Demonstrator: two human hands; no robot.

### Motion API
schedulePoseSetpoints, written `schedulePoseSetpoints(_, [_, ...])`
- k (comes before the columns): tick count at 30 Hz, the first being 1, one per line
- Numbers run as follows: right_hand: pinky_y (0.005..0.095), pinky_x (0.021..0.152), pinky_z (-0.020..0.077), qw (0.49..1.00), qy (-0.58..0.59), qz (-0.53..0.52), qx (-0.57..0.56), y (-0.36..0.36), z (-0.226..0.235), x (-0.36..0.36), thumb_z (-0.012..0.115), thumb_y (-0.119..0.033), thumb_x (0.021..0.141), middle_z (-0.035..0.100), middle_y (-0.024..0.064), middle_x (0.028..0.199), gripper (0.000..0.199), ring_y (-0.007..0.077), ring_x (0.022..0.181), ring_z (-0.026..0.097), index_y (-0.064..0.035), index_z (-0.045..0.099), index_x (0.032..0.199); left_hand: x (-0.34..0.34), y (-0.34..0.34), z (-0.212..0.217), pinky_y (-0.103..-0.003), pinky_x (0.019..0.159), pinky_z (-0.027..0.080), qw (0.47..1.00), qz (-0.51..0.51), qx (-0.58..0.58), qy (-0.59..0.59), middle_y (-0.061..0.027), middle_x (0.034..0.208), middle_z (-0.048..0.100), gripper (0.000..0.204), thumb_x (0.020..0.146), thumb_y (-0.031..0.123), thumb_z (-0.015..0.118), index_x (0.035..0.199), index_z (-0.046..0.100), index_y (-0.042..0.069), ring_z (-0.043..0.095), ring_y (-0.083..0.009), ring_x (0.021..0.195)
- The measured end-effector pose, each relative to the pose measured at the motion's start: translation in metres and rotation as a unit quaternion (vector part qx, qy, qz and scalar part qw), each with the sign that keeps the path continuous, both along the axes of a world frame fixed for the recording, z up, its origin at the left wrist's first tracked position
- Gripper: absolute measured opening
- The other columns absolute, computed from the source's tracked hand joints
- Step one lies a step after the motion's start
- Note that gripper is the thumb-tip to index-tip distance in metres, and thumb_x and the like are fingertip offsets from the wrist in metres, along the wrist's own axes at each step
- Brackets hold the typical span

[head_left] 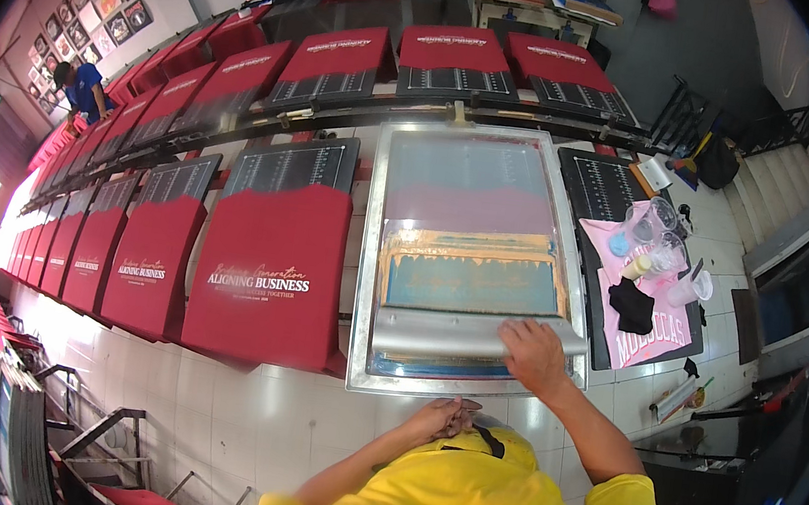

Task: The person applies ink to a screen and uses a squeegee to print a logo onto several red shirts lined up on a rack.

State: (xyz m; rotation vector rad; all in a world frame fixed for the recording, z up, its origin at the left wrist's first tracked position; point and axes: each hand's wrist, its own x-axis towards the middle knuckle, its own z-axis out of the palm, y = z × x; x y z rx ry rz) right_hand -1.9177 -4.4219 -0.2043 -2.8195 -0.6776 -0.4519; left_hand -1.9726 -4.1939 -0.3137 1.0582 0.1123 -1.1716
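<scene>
A silver screen-printing frame (373,249) lies flat in front of me, its mesh partly see-through. A wide metal squeegee (435,332) spans the near part of the mesh. My right hand (534,355) is closed over the right part of the squeegee. Beyond its blade, orange-tan ink (470,245) is smeared across the blue stencil area. My left hand (440,419) stays at my waist, just short of the frame's near edge. Its fingers are closed around a small greyish thing, mostly hidden, whose kind I cannot make out.
Red shirts (276,238) with printed lettering lie on black boards, in rows at left and behind. At right, a board carries a pink cloth (649,340), a black cloth (630,307) and plastic cups (663,214). Another person (85,94) stands far left. A folding chair (132,496) stands lower left.
</scene>
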Motion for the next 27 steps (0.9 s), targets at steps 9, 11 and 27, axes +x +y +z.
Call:
schedulePoseSetpoints(9, [0.0363, 0.072, 0.0447, 0.999, -0.042, -0.008, -0.018, -0.017, -0.023, 0.107, 0.071, -0.008, 0.067, 0.061, 0.0047, 0.093, 0.027, 0.0229, 0.087, 0.059, -0.0090, 0.058, 0.091, -0.005, -0.006, 0.014, -0.022, 0.058, 0.030, 0.995, 0.016, 0.073, -0.070, 0.0010, 0.068, 0.042, 0.037, 0.108, 0.036, 0.034, 0.092, 0.050, 0.007, 0.035, -0.0098, 0.061])
schedulePoseSetpoints(11, [0.0364, 0.072, 0.0447, 0.999, -0.034, 0.004, -0.019, -0.017, -0.026, 0.114, 0.071, -0.008, 0.068, 0.061, 0.0047, 0.092, 0.026, 0.0231, 0.086, 0.059, -0.0088, 0.058, 0.090, -0.007, -0.005, 0.014, -0.023, 0.058, 0.030, 0.994, 0.017, 0.078, -0.080, 0.0011, 0.068, 0.041, 0.037, 0.108, 0.036, 0.034, 0.091, 0.050, 0.007, 0.035, -0.0097, 0.061])
schedulePoseSetpoints(27, [0.0388, 0.082, 0.0464, 1.000, -0.007, -0.019, -0.006, -0.023, -0.028, 0.126, 0.078, -0.007, 0.063, 0.064, 0.0050, 0.106, 0.041, 0.0265, 0.096, 0.059, -0.0095, 0.059, 0.099, -0.007, -0.006, 0.021, -0.023, 0.064, 0.031, 0.997, 0.043, 0.054, -0.038, 0.0037, 0.068, 0.040, 0.034, 0.107, 0.035, 0.038, 0.092, 0.051, 0.007, 0.035, -0.0085, 0.065])
